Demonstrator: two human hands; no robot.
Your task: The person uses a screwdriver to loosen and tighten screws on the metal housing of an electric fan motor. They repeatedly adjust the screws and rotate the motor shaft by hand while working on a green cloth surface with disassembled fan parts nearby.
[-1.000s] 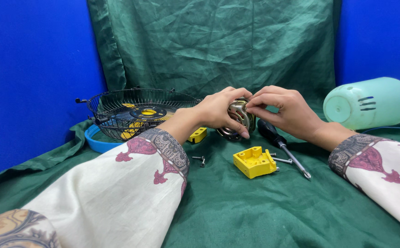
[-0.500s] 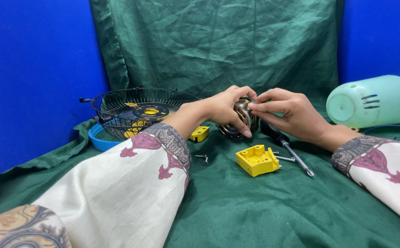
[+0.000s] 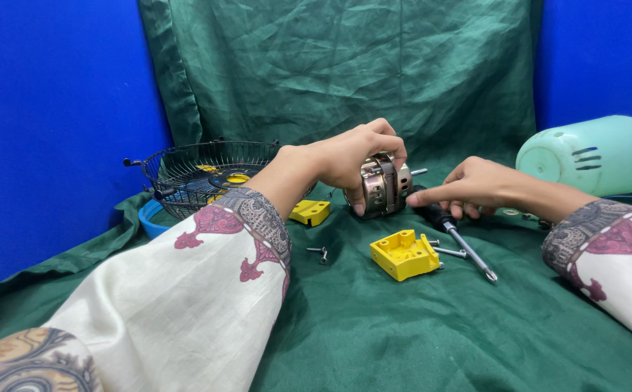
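Screwdriver (image 3: 455, 234), yellow block (image 3: 404, 254) beside gripped motor (image 3: 381, 186)

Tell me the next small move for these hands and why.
Probably close the right hand around the black-handled screwdriver lying under its fingers. The left hand already grips the metal fan motor steady on the green cloth, and loose screws lie beside the yellow plastic block.

My left hand (image 3: 348, 156) grips a small silvery metal motor core (image 3: 381, 186) from above, holding it upright on the green cloth (image 3: 374, 327). My right hand (image 3: 475, 187) rests just beside it, forefinger pointing at its side, over a black-handled screwdriver (image 3: 455, 236). A yellow plastic block (image 3: 404, 255) lies near, loose screws around it.
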